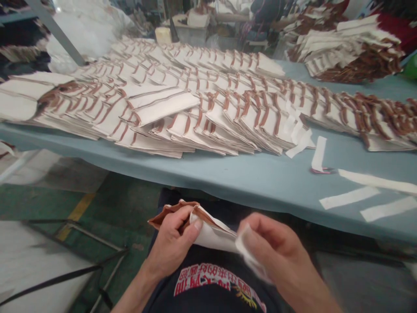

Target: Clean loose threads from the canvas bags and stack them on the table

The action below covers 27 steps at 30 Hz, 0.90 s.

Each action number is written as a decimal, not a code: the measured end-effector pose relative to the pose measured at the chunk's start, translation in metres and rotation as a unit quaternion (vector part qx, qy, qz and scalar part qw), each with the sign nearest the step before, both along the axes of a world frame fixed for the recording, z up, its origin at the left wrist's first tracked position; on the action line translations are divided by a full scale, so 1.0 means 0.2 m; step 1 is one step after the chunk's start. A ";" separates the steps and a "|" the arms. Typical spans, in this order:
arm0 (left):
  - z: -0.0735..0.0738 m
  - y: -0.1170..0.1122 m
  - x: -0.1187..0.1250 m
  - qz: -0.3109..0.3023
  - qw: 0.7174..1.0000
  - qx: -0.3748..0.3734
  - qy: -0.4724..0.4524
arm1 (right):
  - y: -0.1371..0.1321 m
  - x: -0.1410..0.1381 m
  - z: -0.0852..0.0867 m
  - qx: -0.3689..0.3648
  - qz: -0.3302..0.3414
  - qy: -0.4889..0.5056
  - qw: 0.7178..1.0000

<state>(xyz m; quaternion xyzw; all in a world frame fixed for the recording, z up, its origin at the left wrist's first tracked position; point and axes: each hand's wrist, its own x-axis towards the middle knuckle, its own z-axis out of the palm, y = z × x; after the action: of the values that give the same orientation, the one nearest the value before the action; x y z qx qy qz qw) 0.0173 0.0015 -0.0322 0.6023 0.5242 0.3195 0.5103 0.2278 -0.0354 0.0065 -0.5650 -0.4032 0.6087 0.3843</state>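
I am counting two hands, both bare, and one folded cloth piece (213, 234), white with brown edging, sitting between them above the dark garment (208, 289) with its printed lettering, in front of the table edge. The left hand (174, 243) is clamping that piece: its thumb is pressing on the white side, its fingers are curling round the brown-edged folds, and no gap is showing between grip and cloth. The right hand (273, 248) is keeping thumb and curled fingers together on one small white strip (249, 250), which is blurring at its lower end; I am not managing to tell whether those fingertips are also touching the cloth piece's end.

On the one blue-covered table (228, 174) I am counting four white strips (350, 198) lying apart at the right, one overlapping a small dark object (321, 171). More strips (296, 134) are overlapping against the rows of folded cloths (228, 113), both too crowded for counting. One separate pile (352, 52) is standing at the far right.
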 end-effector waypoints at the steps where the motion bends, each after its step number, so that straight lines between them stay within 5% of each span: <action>1: 0.02 0.01 0.01 -0.003 1.000 0.005 -0.015 | -0.01 -0.02 0.05 -0.005 0.029 0.018 0.999; 4: 0.07 0.03 0.04 -0.014 0.998 0.027 -0.055 | 0.01 -0.10 0.13 0.099 0.057 -0.081 0.990; 9: 0.12 0.04 0.06 -0.033 0.994 0.049 -0.093 | 0.12 -0.15 0.11 0.272 0.019 -0.257 0.927; 27: 0.14 0.05 0.06 -0.005 0.993 0.029 -0.116 | 0.19 -0.19 0.03 0.262 -0.022 -0.273 0.926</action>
<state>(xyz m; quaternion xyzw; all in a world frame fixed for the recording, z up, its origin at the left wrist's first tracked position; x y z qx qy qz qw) 0.0300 0.0114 -0.0042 0.5780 0.4493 0.3995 0.5517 0.1892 0.0017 0.0131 -0.5972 -0.6248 0.2952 0.4073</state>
